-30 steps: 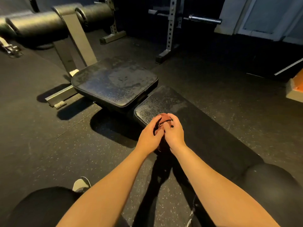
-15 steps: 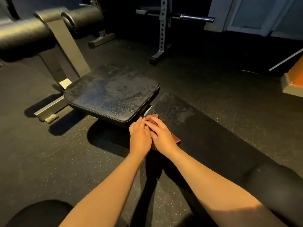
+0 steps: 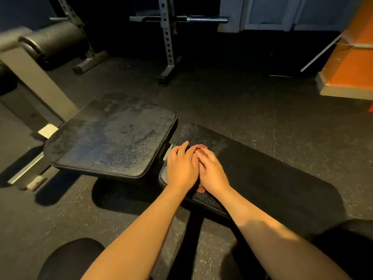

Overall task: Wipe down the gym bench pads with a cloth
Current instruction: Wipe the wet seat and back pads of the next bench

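Cloth (image 3: 201, 146): where is it lying against the fingers? (checker)

It is lying flat on the long pad (image 3: 272, 178), near that pad's end beside the seat pad (image 3: 113, 138). Almost all of it is hiding under the hands. One reddish edge is peeking out just past the right fingers (image 3: 207, 158). Another scrap is showing between the hands at the pad's near edge. (observer)

How are the fingers sitting? (checker)

Left hand (image 3: 182, 168): palm is facing down, fingers are lying straight and close together, and the forefinger is reaching a little ahead toward the gap between the pads. Right hand (image 3: 213, 174): palm is facing down, fingers are lying straight and pressed together on top of the cloth. The two hands are touching side by side, and both are pressing flat. Whether the left palm is bearing on cloth or on bare pad, I cannot tell. (observer)

Counts? (checker)

I am counting:
- one cloth
- two hands
- two flat pads, sitting end to end with a narrow gap
- one roller pad (image 3: 54, 39), at far left
- two perforated uprights (image 3: 166, 37)
- one barbell (image 3: 207, 19), resting across the rack
- one orange column (image 3: 351, 53), at right
- two knees (image 3: 70, 259) in black, showing at the bottom corners over the speckled floor (image 3: 242, 102) (observer)
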Available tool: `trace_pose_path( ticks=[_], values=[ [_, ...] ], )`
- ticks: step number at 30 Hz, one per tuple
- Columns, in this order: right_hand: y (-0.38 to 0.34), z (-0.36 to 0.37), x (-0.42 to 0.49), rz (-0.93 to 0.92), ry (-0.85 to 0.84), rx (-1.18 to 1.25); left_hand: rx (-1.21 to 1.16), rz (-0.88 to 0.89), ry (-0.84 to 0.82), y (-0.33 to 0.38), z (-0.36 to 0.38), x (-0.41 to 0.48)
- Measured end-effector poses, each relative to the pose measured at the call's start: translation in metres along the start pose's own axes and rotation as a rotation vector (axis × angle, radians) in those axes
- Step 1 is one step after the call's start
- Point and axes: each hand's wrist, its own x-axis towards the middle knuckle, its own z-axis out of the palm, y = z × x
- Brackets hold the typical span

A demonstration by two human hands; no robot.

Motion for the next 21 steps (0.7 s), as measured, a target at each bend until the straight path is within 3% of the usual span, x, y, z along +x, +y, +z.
trace_pose_path(
  ticks=[5, 8, 14, 17, 21],
  values=[
    [0.046, -0.027, 0.038, 0.248, 0.171, -0.128, 0.153, 0.138, -0.023, -0.008, 0.014, 0.010],
    [0.047, -0.029, 0.055, 0.394, 0.223, -0.105, 0.144, 0.111, -0.028, -0.006, 0.018, 0.011],
    [0.006, -0.006, 0.053, 0.065, 0.033, 0.002, -0.098, 0.001, 0.006, -0.006, 0.014, 0.016],
    [0.006, -0.008, 0.056, 0.130, 0.080, -0.042, -0.203, -0.013, 0.068, -0.013, 0.005, 0.009],
    [-0.011, 0.008, 0.057, 0.133, 0.102, -0.106, -0.081, -0.040, 0.093, -0.039, -0.009, -0.004]
  ],
)
